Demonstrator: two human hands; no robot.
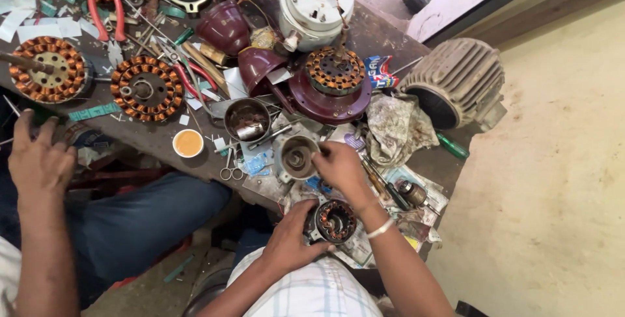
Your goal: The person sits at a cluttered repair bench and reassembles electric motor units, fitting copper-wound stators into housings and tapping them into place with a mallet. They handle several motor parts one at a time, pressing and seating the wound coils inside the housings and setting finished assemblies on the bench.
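L hand [290, 242] clamped on small motor stator [334, 220] w/ copper windings, held over lap near bench edge. R hand [340, 166] just beyond, fingers closed on rim of grey motor end-cap [296, 158] on bench [163, 136]. Farther: maroon fan motor [333, 79], ribbed grey motor housing [456, 79]. Another person's hand [40, 161] at left.

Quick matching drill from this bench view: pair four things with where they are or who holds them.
1. small stator with copper windings
2. grey end-cap housing
3. ribbed grey motor casing
4. small round cup of orange stuff

A. at the bench's right end
B. gripped by the left hand
C. near the front edge, by the blue-trousered knee
D. touched by the right hand

Pairs: 1-B, 2-D, 3-A, 4-C
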